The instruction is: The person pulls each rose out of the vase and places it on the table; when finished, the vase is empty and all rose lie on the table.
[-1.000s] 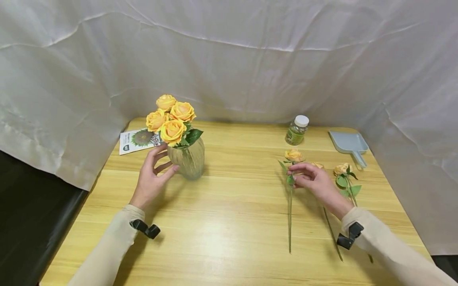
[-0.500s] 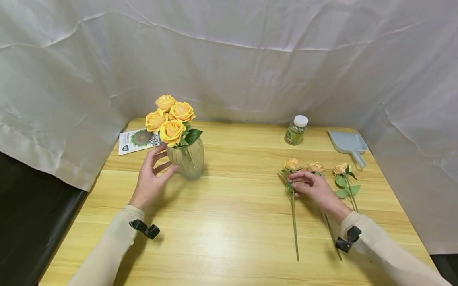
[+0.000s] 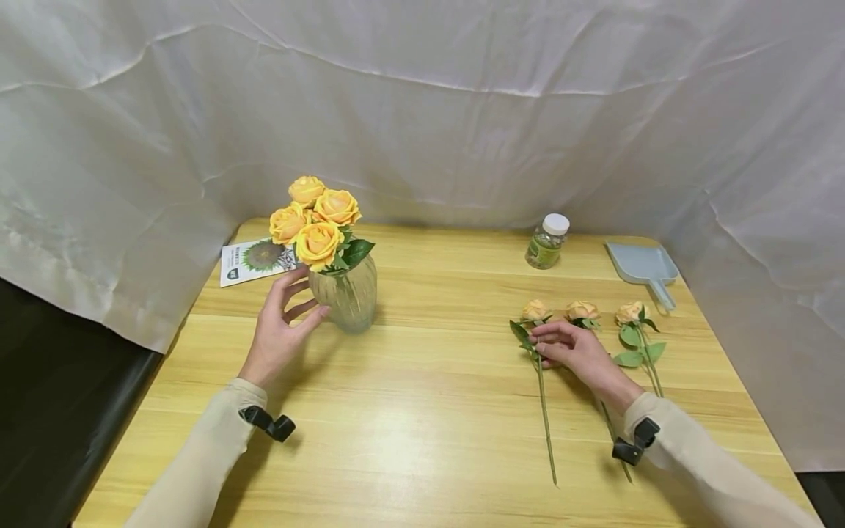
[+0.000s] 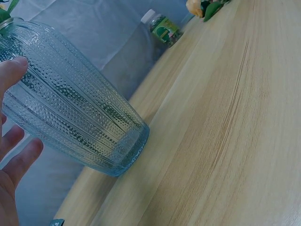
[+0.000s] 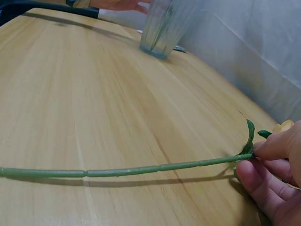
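My left hand (image 3: pixel 280 334) is at the left side of a ribbed glass vase (image 3: pixel 356 301), fingers spread loosely and fingertips at the glass. Several yellow roses (image 3: pixel 318 244) stand in the vase. On the right, my right hand (image 3: pixel 581 356) pinches an artificial rose by its stem (image 3: pixel 545 418), between thumb and fingers just below the leaves. That rose's peach bloom (image 3: pixel 533 311) points away from me, and its stem runs toward the front. In the right wrist view the green stem (image 5: pixel 122 171) lies just above its shadow on the wood.
Two more roses lie to the right, one bloom (image 3: pixel 583 311) partly behind my hand, another bloom (image 3: pixel 630 313) farther over. At the back stand a white-capped jar (image 3: pixel 546 242) and a blue-grey dustpan (image 3: pixel 642 264). A printed seed packet (image 3: pixel 254 260) lies behind the vase.
My right hand has moved slightly toward me and down with the rose, whose bloom now lies about level with the other two. My left hand and the vase have stayed in place.
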`<act>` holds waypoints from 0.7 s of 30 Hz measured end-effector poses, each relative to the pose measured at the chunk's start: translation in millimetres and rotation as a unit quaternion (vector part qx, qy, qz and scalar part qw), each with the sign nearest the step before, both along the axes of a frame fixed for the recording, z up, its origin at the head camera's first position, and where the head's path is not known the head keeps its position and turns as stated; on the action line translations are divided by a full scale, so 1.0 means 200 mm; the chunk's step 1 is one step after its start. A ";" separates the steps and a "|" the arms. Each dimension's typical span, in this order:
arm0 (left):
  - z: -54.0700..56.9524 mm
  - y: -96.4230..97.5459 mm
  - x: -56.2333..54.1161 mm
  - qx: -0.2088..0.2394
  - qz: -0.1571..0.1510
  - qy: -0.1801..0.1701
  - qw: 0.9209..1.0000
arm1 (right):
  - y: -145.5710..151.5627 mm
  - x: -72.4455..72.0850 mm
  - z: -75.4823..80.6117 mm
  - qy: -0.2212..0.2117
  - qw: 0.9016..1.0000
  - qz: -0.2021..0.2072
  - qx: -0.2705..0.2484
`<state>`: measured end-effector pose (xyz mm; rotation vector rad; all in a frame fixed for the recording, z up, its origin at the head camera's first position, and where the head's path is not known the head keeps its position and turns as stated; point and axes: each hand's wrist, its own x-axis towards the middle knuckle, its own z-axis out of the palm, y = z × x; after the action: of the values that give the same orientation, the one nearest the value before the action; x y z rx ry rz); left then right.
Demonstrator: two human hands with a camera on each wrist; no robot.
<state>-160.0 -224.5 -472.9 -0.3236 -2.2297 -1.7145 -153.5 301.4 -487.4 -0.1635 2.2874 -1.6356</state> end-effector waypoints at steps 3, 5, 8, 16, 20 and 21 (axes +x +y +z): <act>0.00 0.00 0.00 0.001 0.000 0.001 1.000 | 0.01 0.00 -0.01 0.005 1.000 0.002 0.002; 0.00 0.00 0.00 0.003 0.001 0.003 1.000 | 0.02 0.00 -0.02 0.008 1.000 0.003 0.003; 0.00 0.00 0.00 0.006 0.001 0.006 1.000 | 0.02 0.01 -0.02 0.008 1.000 0.001 0.006; -0.01 0.00 0.00 0.004 0.001 0.006 1.000 | 0.00 0.03 -0.02 0.011 1.000 -0.005 0.016; -0.01 0.00 0.00 0.003 0.001 0.006 1.000 | -0.02 0.04 -0.01 0.041 0.997 0.017 0.059; -0.01 0.00 0.00 0.003 0.000 0.006 1.000 | -0.03 0.04 -0.01 0.052 0.996 0.024 0.074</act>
<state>-160.1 -223.9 -474.0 -0.3310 -2.2155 -1.7135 -144.9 295.5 -489.5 -0.2718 2.4519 -1.4587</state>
